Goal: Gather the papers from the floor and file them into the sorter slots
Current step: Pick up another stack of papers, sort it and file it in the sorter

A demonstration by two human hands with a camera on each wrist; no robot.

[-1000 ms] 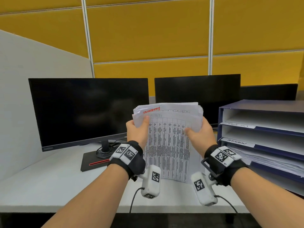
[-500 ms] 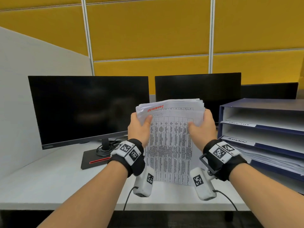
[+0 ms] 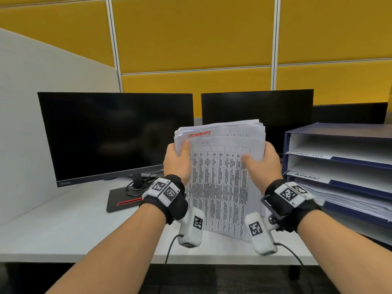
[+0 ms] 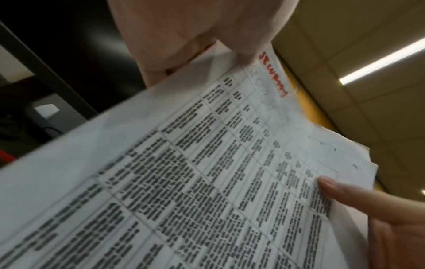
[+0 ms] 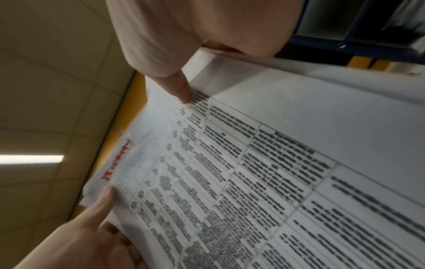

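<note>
White desk (image 3: pixel 63 230) bears two dark monitors (image 3: pixel 115 134); blue sorter (image 3: pixel 339 166) at right.

on the sorter (image 3: pixel 339 132), the white strip on the front lip of the second shelf from the top reads "admin" (image 3: pixel 307 176) in dark handwritten capitals. the strip on the shelf above it (image 3: pixel 310 154) carries handwriting too blurred to read. left of the sorter, the stack of papers (image 3: pixel 220 166) shows a red handwritten word (image 3: pixel 199 134) at the top left corner of a back sheet, apparently "security". the front sheet has a faint printed heading (image 3: pixel 200 143) that looks like the same word, over a table of print too small to read.
</note>
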